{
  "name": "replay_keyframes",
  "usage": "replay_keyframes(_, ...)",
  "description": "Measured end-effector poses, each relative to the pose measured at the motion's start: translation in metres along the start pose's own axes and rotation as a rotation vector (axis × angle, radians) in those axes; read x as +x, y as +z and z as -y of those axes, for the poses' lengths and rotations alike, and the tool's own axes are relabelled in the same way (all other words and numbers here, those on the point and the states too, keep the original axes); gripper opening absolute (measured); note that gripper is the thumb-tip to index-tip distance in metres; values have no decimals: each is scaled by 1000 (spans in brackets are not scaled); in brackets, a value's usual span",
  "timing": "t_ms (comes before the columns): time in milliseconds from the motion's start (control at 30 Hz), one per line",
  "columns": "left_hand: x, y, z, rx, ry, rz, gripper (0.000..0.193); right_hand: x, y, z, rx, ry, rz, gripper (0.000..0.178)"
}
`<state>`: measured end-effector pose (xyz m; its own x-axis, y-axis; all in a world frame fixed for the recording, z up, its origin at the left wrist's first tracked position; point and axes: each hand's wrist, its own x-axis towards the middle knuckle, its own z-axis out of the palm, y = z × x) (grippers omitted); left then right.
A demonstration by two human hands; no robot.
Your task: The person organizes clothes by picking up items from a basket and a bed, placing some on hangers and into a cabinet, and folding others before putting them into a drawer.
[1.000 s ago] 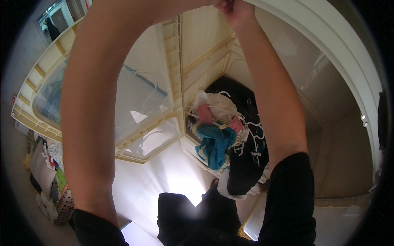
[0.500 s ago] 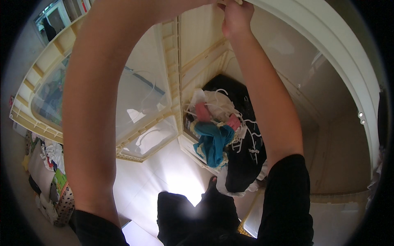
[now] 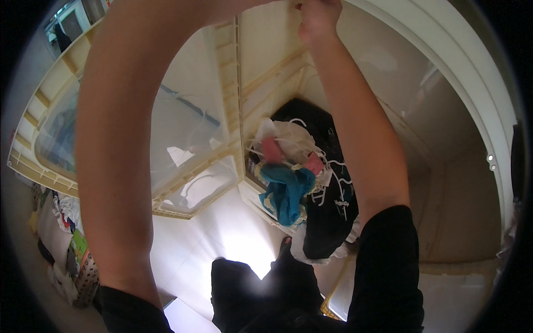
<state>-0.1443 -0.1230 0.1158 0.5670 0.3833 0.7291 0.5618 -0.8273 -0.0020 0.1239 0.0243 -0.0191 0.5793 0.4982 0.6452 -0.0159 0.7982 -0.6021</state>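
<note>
My right hand (image 3: pixel 321 21) is raised at the top edge of the view, beside the cream frame (image 3: pixel 444 47) of a tall plastic cabinet. Its fingers look curled and closed, but the edge cuts them off, and what they hold is hidden. My left forearm (image 3: pixel 119 139) arches up and over toward the right hand; the left hand itself lies beyond the top edge. Between my arms a cream-framed door (image 3: pixel 225 72) with clear panels hangs open. Low inside the cabinet sits a heap with a teal cloth (image 3: pixel 288 188), white hangers (image 3: pixel 319 194) and a black item (image 3: pixel 327 233).
At the far left, another cream-framed clear panel (image 3: pixel 55 141) stands above a pile of mixed clothes (image 3: pixel 69 222) and a patterned basket or bag (image 3: pixel 86 280). Pale tiled floor (image 3: pixel 189 250) shows around my legs. Another clear panel (image 3: pixel 341 297) is low on the right.
My left arm has shifted slightly left, and the open door and left panel also appear a little further left. The right hand has risen slightly, with more of its fingers cut off. The heap is unchanged.
</note>
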Motion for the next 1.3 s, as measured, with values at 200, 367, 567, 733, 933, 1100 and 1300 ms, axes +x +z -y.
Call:
replay_keyframes(200, -3, 7, 10, 147, 194, -167, 27, -30, -1, 32, -270, 320, -126, 57)
replay_keyframes(367, -11, 21, 14, 29, 78, -143, 47, -112, -3, 68, -439, -42, -174, 63)
replay_keyframes(567, -15, 14, 0, -2, 58, -197, 54, -215, -25, 149, -606, -194, -325, 59)
replay_keyframes(733, -48, 31, -3, -577, 273, -248, 44, -296, -38, 226, -726, -340, -566, 57)
replay_keyframes(933, -108, 56, -85, -877, 344, -337, 43, -370, -54, 317, -1125, -433, -745, 56)
replay_keyframes(1100, -120, 100, -176, -1087, 391, -95, 46, -403, -51, 375, -1601, -557, -592, 54)
replay_keyframes(1300, -91, 126, -269, -1074, 405, -192, 49, -408, -37, 435, -1969, -655, -377, 42)
